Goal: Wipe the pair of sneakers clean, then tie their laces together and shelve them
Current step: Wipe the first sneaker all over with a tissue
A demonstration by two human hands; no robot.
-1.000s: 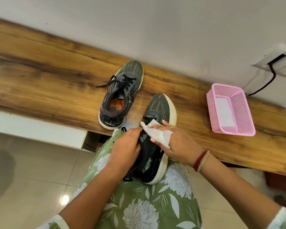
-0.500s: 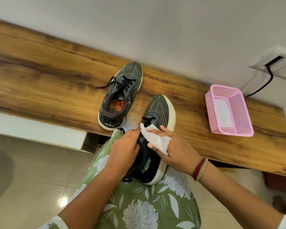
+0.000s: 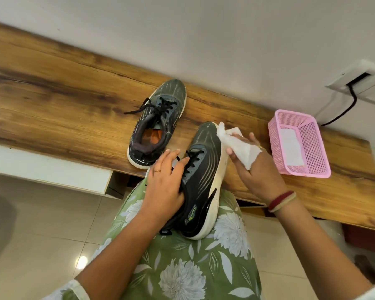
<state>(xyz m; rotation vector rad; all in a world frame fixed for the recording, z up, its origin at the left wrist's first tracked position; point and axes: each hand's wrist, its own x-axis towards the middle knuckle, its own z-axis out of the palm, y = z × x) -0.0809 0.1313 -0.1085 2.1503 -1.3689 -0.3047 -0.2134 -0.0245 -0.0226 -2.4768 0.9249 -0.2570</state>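
I've got the near sneaker [image 3: 204,169] propped heel on the lap, toe up over the front edge of the wooden bench [image 3: 52,100], prob. so its white sidewall faces the wiping hand. L hand [image 3: 164,187] lies across the laces and collar w/ fingers spread and mostly straight, pressing to steady it, not gripping. R hand [image 3: 256,172] has the white wipe [image 3: 240,146] draped over its fingers and pinched under the thumb, the wipe's tip touching the sole at the toe. The second sneaker [image 3: 158,124] sits on the bench just beside it, heel at the front edge, laces loose.

Room: bare wood betw. R hand and the pink basket [image 3: 312,148], enough for strokes down that side. Left is tight, and the wall is close behind.
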